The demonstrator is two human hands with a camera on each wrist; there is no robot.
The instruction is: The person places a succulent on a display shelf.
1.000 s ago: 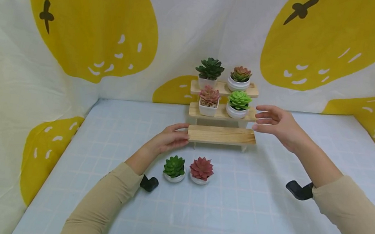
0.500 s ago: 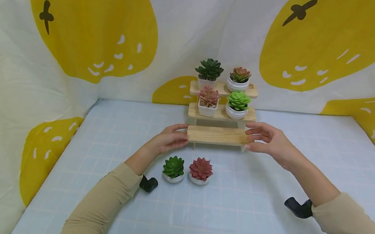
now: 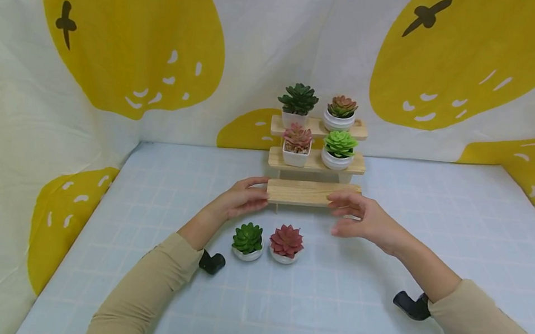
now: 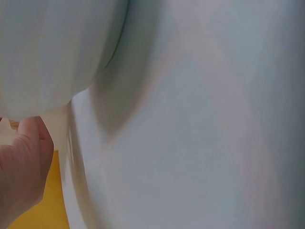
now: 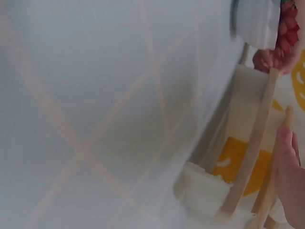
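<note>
A three-tier wooden plant stand (image 3: 299, 192) stands against the back cloth, its lowest shelf bare. My left hand (image 3: 243, 197) grips the left end of that shelf, fingers on top and thumb lower; in the left wrist view, the hand (image 4: 28, 167) sits at the frame's edge. In front of the shelf's right part, my right hand (image 3: 364, 219) hovers with loosely bent fingers and nothing in them. On the table before the stand sit a green potted succulent (image 3: 248, 239) and a red potted succulent (image 3: 287, 243), side by side, in white pots.
The middle shelf bears a pink succulent (image 3: 297, 143) and a bright green one (image 3: 340, 148). On the top shelf are a dark green succulent (image 3: 298, 103) and an orange-tinged one (image 3: 340, 112). A pale blue checked cloth (image 3: 308, 319) covers the table.
My right hand has come down from beside the middle shelf, leftward and nearer, to in front of the lowest shelf. The left hand, stand and plants have stayed put.
</note>
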